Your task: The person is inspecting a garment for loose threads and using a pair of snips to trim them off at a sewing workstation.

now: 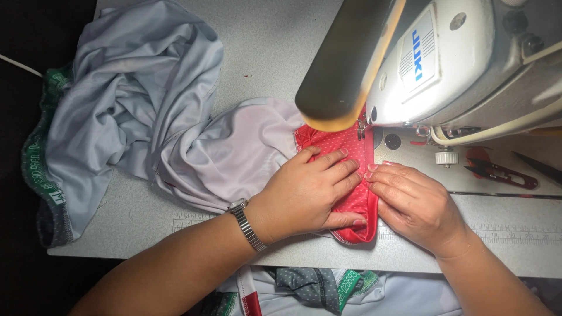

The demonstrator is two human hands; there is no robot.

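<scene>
My left hand (310, 190) lies flat on a red dotted fabric piece (342, 143), fingers spread, pressing it to the sewing table (146, 231). My right hand (413, 202) presses the same red piece from the right, its fingertips meeting the left hand's. The red fabric runs up under the needle and presser foot (361, 127) of a white sewing machine (462, 64). A light grey garment (140, 99) joined to the red piece trails off to the left. A metal watch (247, 223) is on my left wrist.
A dark lamp shade (345, 58) hangs over the needle area. Red thread snips (500, 171) lie right of the machine base. A ruler strip (515, 235) runs along the table's front edge. More grey and green-banded garments (328, 287) hang below the table.
</scene>
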